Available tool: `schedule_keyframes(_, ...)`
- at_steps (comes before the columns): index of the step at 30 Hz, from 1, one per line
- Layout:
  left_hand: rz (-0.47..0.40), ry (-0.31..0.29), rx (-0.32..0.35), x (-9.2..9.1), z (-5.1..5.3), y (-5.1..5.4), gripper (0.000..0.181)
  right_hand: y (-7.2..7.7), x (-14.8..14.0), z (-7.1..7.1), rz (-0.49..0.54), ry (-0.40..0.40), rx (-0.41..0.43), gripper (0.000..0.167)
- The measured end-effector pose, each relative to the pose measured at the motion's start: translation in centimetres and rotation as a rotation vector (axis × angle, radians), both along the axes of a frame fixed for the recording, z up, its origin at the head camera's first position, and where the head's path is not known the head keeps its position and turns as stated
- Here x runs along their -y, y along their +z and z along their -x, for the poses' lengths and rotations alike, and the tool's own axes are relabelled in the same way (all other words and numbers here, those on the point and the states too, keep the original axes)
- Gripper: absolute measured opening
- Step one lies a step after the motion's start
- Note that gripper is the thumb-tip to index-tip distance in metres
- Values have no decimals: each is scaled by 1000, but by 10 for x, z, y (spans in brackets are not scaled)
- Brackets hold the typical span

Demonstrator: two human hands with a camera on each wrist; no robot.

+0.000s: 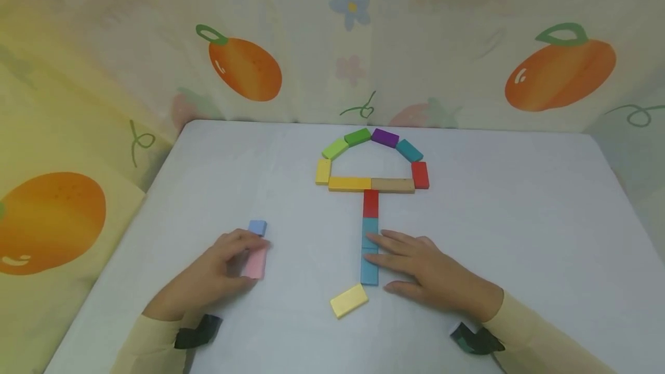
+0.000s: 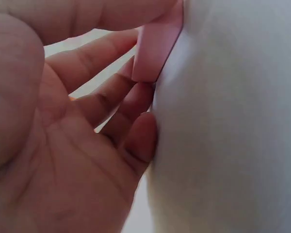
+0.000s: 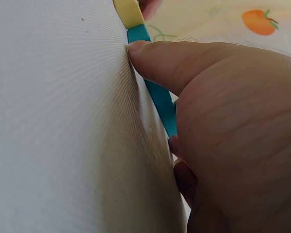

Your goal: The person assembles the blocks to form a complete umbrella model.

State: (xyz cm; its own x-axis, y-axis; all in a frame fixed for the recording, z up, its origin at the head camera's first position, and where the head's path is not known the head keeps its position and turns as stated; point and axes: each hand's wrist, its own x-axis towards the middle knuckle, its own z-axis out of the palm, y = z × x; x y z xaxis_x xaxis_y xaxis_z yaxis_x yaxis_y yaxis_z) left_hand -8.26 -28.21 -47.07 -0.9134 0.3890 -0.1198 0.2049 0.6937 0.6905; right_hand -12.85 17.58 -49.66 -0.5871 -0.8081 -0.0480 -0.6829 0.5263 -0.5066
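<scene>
On the left of the table, my left hand (image 1: 215, 273) pinches a pink block (image 1: 256, 263) between thumb and fingers; the left wrist view has that pink block (image 2: 157, 48) under the thumb. Just beyond it lies a small blue block (image 1: 257, 227). My right hand (image 1: 439, 273) spreads its fingers, with two fingertips on a column of two blue blocks (image 1: 370, 273). A red block (image 1: 371, 204) tops this column. At its lower end a pale yellow block (image 1: 349, 301) lies slanted, seen in the right wrist view as a yellow block (image 3: 129, 13) by the blue one.
Above the column, a yellow bar (image 1: 350, 184) and a wooden bar (image 1: 393, 185) lie end to end. An arch of several coloured blocks, with a purple block (image 1: 385, 137) near its top, curves over them. A printed cloth (image 1: 431, 74) hangs behind the white table (image 1: 519, 206).
</scene>
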Motion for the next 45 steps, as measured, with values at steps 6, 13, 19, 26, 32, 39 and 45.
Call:
schedule_keyframes(6,-6,39,-11,-6,1,-3,67,0,0,0,1,0,-4,70)
schedule_keyframes(13,-32,39,-83,-9,1,-8,66,0,0,0,-1,-1,-5,69)
schedule_keyframes(19,-106,26,-163,-18,2,-10,63,0,0,0,-10,-4,-3,70)
schedule_keyframes(26,-154,90,-46,-37,-3,-10,58,0,0,0,-1,-4,15,69)
schedule_keyframes(32,-126,41,-43,-52,-8,-12,58,0,0,1,-3,-3,24,69)
schedule_keyframes(39,-90,-36,-114,-67,-10,-17,61,1,0,0,-3,-7,13,69)
schedule_keyframes(45,-61,-96,-114,-63,-10,-16,61,1,0,0,0,-3,13,68)
